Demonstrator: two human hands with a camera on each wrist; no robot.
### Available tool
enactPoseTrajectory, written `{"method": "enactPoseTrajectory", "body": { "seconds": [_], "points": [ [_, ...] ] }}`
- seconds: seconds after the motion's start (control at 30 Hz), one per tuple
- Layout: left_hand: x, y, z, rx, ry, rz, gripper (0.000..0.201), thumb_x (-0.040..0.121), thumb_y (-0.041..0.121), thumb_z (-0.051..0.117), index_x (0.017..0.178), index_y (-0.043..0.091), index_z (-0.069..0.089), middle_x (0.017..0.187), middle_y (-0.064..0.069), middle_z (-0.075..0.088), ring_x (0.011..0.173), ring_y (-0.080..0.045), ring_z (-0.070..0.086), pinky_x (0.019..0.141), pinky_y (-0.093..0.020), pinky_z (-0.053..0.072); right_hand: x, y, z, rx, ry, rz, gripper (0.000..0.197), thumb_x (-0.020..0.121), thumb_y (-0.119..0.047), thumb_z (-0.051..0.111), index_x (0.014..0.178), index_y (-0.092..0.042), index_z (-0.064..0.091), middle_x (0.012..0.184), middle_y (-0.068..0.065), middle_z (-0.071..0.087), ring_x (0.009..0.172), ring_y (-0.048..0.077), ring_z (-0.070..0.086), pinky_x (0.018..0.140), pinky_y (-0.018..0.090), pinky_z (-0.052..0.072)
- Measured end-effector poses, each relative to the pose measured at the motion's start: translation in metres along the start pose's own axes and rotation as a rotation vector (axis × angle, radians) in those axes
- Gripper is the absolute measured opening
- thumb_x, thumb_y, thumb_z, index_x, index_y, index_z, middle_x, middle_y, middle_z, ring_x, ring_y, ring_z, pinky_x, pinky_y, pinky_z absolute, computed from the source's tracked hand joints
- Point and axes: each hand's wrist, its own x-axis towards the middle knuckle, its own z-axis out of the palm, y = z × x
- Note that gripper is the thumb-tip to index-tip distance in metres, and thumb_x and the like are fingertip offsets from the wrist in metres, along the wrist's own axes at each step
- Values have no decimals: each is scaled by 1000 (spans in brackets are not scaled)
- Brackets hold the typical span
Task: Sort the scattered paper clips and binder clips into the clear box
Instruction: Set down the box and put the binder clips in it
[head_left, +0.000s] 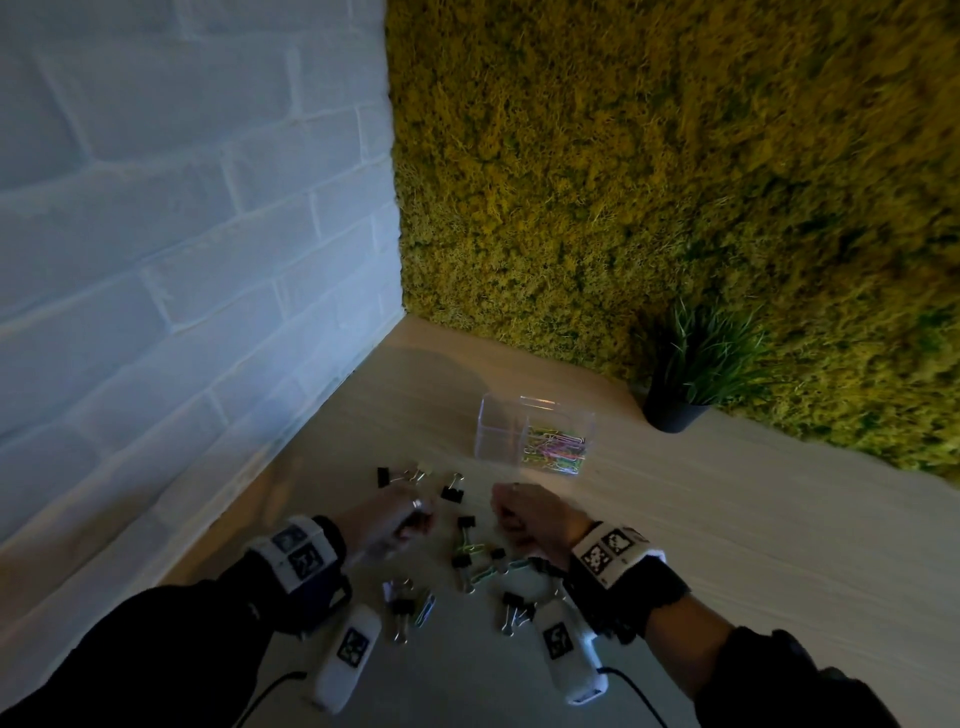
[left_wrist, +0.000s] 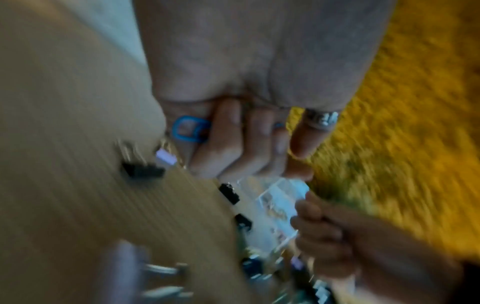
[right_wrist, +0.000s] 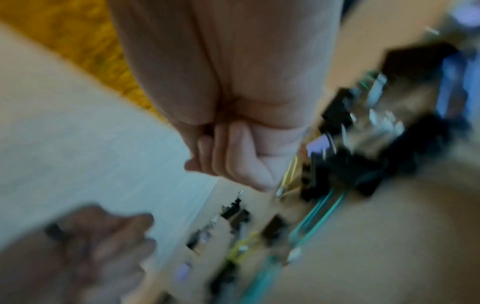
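- The left hand (left_wrist: 249, 127) is curled into a fist around a blue paper clip (left_wrist: 191, 129), with the loop poking out by the little finger. It looks ready to carry, so a steady lift towards the clear box (head_left: 535, 434) seems the thing, keeping the fist closed until it is over the opening.
- The right hand (head_left: 530, 517) is also curled tight. From here I cannot tell whether it holds anything; the right-wrist view is too blurred.
- The clear box stands on the table (head_left: 753, 519), just beyond both hands and well short of the potted plant (head_left: 685, 374). One compartment holds coloured paper clips; the other looks bare, likely meant for binder clips.
- Black binder clips (head_left: 453, 492) and a few coloured clips lie scattered between and behind the wrists.
- I judge the blue clip belongs in the compartment with the paper clips; aim there, not at the divider.
- Release low, so nothing bounces out.
- Keep the sleeves from dragging the remaining clips about.
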Motion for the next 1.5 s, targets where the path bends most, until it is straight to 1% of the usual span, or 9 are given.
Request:
{"method": "enactPoseTrajectory", "body": {
  "seconds": [0.13,0.37,0.47,0.67,0.83,1.03,1.13,1.3,1.5],
  "points": [
    [-8,-16,9,937,-50,171,29,68,45,74,68,21,58,69,0,62,79,-6,60,77,-16,42,1,-4,0,-937,15,-248,19,89,-20,55,100,-9,66,68,-11,52,63,1,49,66,16,40],
    [2,-36,13,1116,60,179,32,68,37,77,85,11,71,76,8,64,73,-4,58,104,-28,36,6,-2,11,-1346,23,-170,18,88,-32,55,93,-18,64,105,11,68,102,27,62,93,41,43],
    [2,-32,13,1131,16,209,25,77,30,72,85,7,73,61,11,57,50,4,51,96,-21,34,1,-2,14,-1332,65,-209,22,95,-23,41,77,-15,50,88,18,61,83,26,61,76,32,41],
    [2,-31,22,1334,-68,195,21,91,17,51,101,-1,54,106,-14,61,97,-27,59,88,-33,43,-12,-17,-18,-822,123,-217,30,98,-16,37,68,-17,38,67,-1,43,59,12,38,54,23,28],
    [2,-27,14,1314,-82,299,15,93,17,45,84,14,34,84,0,43,75,-15,42,69,-25,33,-11,-56,-64,-1123,337,-292,22,99,-22,34,81,-14,43,67,4,51,58,17,50,57,26,36],
    [20,10,1,883,-97,295,23,91,21,54,78,32,38,73,12,44,63,0,40,60,-15,32,11,-72,-79,-1468,347,-111,32,99,-16,31,126,-8,44,122,17,50,114,35,51,89,45,46],
    [32,41,10,229,-154,189,4,90,19,56,88,20,52,69,8,46,48,4,42,45,-9,33,17,-71,-83,-1310,428,-171,26,97,-11,36,116,-3,53,118,17,52,111,33,54,88,38,45],
    [62,97,44,-567,-219,-77,29,74,4,40,51,12,54,43,4,41,31,-6,36,32,-13,25,10,-74,-97,-879,522,-246,20,92,-15,52,108,-7,62,114,10,64,108,25,59,89,27,44],
    [99,122,79,-845,62,-119,33,91,-1,20,70,1,45,57,-12,46,51,-20,43,33,-16,44,8,-62,-107,-688,573,-379,22,88,-2,49,98,-4,68,105,10,71,98,27,66,93,38,51]
  ]
}}
